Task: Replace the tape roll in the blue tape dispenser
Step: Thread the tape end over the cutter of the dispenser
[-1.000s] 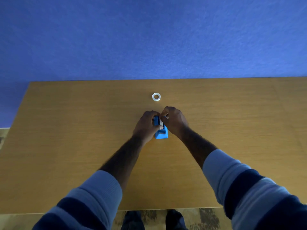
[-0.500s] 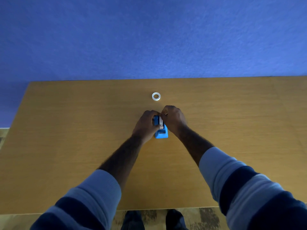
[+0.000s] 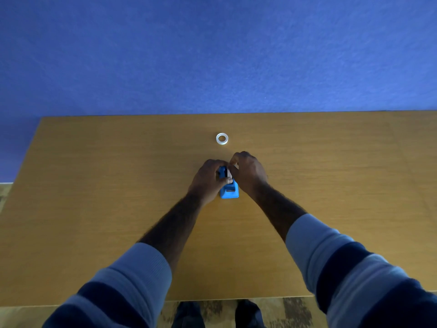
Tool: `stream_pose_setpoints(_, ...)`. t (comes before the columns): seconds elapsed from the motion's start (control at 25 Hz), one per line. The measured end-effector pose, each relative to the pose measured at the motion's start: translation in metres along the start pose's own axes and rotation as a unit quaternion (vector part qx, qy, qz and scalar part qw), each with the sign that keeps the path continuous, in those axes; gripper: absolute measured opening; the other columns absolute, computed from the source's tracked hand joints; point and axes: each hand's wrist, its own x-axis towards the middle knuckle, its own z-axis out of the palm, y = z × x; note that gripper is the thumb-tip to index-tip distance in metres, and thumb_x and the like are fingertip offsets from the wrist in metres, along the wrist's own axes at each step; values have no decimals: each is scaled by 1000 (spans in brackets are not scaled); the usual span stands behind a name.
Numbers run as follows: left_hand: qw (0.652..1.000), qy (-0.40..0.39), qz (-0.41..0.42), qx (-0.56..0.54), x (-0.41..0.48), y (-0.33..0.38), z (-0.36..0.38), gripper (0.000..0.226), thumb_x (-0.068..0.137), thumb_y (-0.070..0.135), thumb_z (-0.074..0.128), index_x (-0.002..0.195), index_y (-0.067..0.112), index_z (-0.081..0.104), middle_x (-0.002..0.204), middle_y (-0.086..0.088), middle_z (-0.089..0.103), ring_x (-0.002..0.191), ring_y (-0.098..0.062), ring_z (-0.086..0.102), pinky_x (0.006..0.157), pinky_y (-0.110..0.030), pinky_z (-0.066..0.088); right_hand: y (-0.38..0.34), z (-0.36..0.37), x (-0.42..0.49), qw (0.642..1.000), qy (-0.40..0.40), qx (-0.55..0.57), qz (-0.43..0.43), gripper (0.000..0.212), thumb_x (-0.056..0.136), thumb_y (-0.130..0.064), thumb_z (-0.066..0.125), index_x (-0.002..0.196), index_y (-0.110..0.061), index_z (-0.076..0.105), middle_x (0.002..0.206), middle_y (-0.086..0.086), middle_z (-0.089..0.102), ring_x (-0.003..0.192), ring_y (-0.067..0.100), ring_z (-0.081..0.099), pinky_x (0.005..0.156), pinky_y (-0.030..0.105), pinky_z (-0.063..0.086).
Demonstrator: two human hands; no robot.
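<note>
Likely an office or study: a bare wooden desk [image 3: 94,209] against a blue wall [image 3: 212,55], patterned carpet [image 3: 293,308] below.

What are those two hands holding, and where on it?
Both grip the blue tape dispenser at its far end: the left hand on its left side, the right hand at the top. The loose tape roll lies untouched.

Surface materials and finishes, head view

The table [image 3: 118,209] shows a wood-grain top, smooth, with a low satin sheen. The blue tape dispenser [image 3: 229,191] looks like moulded plastic, smooth and slightly glossy. The loose tape roll [image 3: 222,138] is a pale, translucent ring with a faint shine. The sleeves [image 3: 331,252] are ribbed knit cloth, matt. The wall [image 3: 212,55] is matt with a fine, rough texture.
</note>
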Motion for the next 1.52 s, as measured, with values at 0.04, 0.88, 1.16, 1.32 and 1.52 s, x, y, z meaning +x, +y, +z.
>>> stream_pose_setpoints(0.04,1000,0,-1,-2,0,0,0,41,76,23,77,116,28,68,112,6,59,103,-14,64,94,-43,55,0,-1,2,1000,-6,-4,0,16,94,-21,61,103,-10,68,105,6,65,92,21,63,75,41,58)
stream_pose_setpoints(0.88,1000,-3,-13,-7,2,-3,-2,49,73,34,84,117,29,65,115,9,62,102,-9,64,90,-36,55,1,-7,6,999,-34,-2,-3,17,93,-21,62,103,-10,71,105,5,65,97,22,61,77,39,55)
stream_pose_setpoints(1.16,1000,2,-4,-6,3,-1,-2,42,73,30,83,113,25,67,112,5,61,100,-13,65,92,-42,55,2,-8,1,1000,-17,-10,-19,15,91,-21,65,101,-11,70,106,5,65,98,20,60,75,39,55)
stream_pose_setpoints(1.32,1000,0,1,8,2,0,-2,40,75,27,83,111,28,66,113,7,61,102,-12,64,91,-39,55,-2,-7,9,999,-24,-24,-7,17,93,-22,63,103,-10,70,108,7,66,98,21,60,75,35,52)
stream_pose_setpoints(1.52,1000,-4,5,16,0,0,-3,46,76,25,83,118,26,65,116,8,58,105,-10,61,93,-35,53,0,-7,3,999,-22,-23,-13,17,93,-22,63,104,-10,70,108,6,66,97,19,60,75,34,54)
